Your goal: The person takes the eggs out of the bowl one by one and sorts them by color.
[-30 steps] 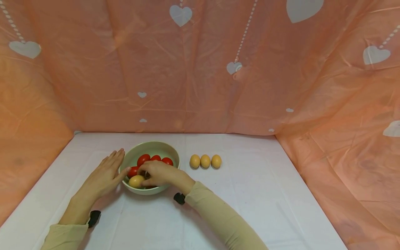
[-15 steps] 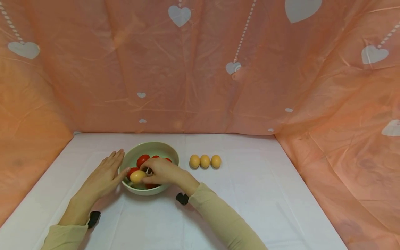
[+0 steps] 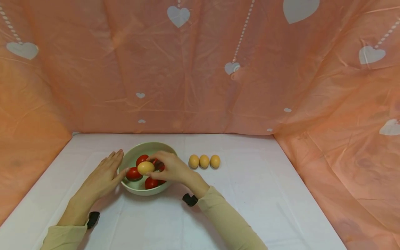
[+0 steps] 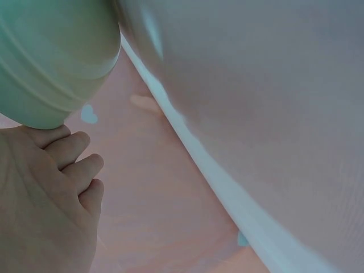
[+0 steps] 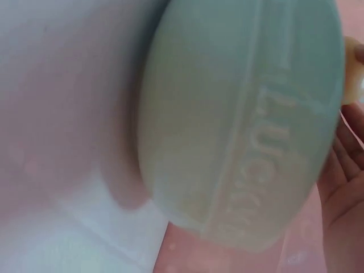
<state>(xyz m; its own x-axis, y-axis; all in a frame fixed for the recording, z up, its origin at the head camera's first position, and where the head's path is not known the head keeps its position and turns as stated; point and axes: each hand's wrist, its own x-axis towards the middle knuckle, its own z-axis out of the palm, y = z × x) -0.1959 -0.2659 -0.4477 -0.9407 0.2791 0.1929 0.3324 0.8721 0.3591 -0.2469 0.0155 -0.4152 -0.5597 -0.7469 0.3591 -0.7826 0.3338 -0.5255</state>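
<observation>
Above the inside of the pale green bowl, my right hand pinches a yellowish-brown egg between thumb and fingers. In the right wrist view the egg shows only at the right edge, beyond the bowl's wall. Several red tomatoes lie in the bowl, some partly hidden by the right hand. My left hand rests against the bowl's left side with fingers extended and the thumb over the rim. The left wrist view shows the fingers of that hand touching the bowl's outer wall.
Three similar eggs stand in a row on the white-covered table, right of the bowl. An orange curtain with pale hearts closes off the back and both sides. Black wrist cameras sit under the wrists.
The egg has been lifted from the bowl's near left part, moving up and to the right in my right hand. The left hand has stayed at the bowl's side.
</observation>
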